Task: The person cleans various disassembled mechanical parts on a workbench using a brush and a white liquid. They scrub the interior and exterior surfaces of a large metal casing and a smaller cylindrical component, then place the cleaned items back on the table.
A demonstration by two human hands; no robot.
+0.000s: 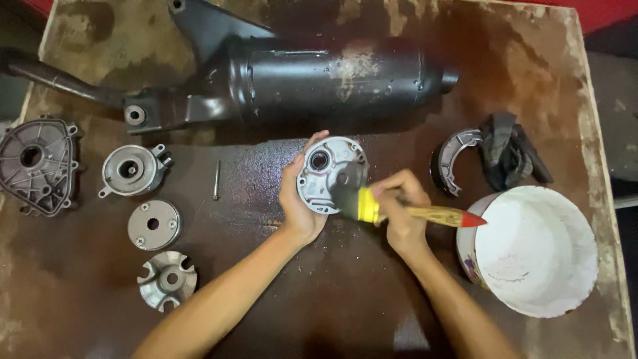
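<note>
The left hand (pixel 300 199) is closed around the edge of a round metal cover (pixel 329 174), holding it tilted up above the middle of the counter (pixel 345 306), with the thumb at its upper rim and the fingers behind it. The right hand (pixel 401 211) grips a paintbrush (pixel 399 209) with a wooden handle, a yellow band and a red tip at the end; its dark bristles touch the face of the cover, near a round hole in it. The counter is a dark brown board, wet and stained around the hands. Behind the cover, along the far side, lies a big black exhaust pipe (pixel 332 76) with a thin tube going to the left. At the left edge rests a grey engine cover (pixel 36 163) with ribs, and just beside it a round metal housing (pixel 131 169). Below the housing lie a flat disc (pixel 153 225) with holes and then a small fan-shaped wheel (pixel 167 279), one under the other. A thin metal pin (pixel 216 179) lies between the housing and the left hand. At the right side stands a white bucket (pixel 538 249), near the red tip of the brush. Beyond the bucket lies a curved brake shoe (pixel 452 159), touching a dark rag (pixel 508 149).
</note>
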